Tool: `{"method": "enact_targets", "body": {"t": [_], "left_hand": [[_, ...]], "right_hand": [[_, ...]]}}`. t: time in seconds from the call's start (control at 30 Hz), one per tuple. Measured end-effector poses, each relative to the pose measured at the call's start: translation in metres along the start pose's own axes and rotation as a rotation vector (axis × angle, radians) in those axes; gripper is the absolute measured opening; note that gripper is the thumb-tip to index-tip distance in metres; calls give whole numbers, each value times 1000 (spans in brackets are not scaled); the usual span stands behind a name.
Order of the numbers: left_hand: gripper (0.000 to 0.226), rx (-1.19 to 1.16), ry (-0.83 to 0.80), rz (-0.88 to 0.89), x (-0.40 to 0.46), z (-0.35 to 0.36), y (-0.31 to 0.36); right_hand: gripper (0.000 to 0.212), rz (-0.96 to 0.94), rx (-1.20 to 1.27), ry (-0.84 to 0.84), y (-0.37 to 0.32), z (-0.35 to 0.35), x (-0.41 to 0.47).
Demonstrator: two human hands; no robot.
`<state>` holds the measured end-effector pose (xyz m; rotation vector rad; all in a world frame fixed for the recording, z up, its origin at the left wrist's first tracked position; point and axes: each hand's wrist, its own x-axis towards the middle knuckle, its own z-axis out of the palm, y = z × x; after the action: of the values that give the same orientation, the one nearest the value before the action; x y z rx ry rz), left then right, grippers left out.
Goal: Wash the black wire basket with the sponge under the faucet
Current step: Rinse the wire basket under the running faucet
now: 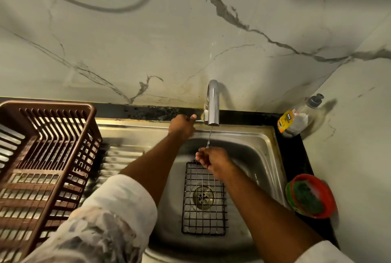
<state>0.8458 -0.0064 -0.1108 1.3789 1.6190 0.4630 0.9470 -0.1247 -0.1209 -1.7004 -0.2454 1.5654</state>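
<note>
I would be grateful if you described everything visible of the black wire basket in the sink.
The black wire basket is a rectangular grid of thin dark metal-looking wires with a low rim. It lies flat on the bottom of the steel sink, over the round drain, which shows through the mesh. Its far end sits below the right hand, which is under the thin water stream; whether the hand touches it cannot be told. The basket holds nothing.

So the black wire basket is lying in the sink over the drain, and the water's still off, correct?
Not quite. The head view shows a thin stream running from the faucet onto the right hand. The black wire basket does lie in the sink over the drain.
</note>
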Motion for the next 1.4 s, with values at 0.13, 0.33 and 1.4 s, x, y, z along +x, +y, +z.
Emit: {"method": "enact_targets", "body": {"t": [0.13,0.33,1.4], "left_hand": [[40,-269,0,-56,-25,16,-27],[30,-533,-182,-186,-57,37,-53],[59,787,-300,522,-80,15,-29]], "right_hand": [[14,3,88,-14,-24,6,1],[4,-51,143,-13,-28,4,1],[11,-765,-902,177,-40,-41,10]]}}
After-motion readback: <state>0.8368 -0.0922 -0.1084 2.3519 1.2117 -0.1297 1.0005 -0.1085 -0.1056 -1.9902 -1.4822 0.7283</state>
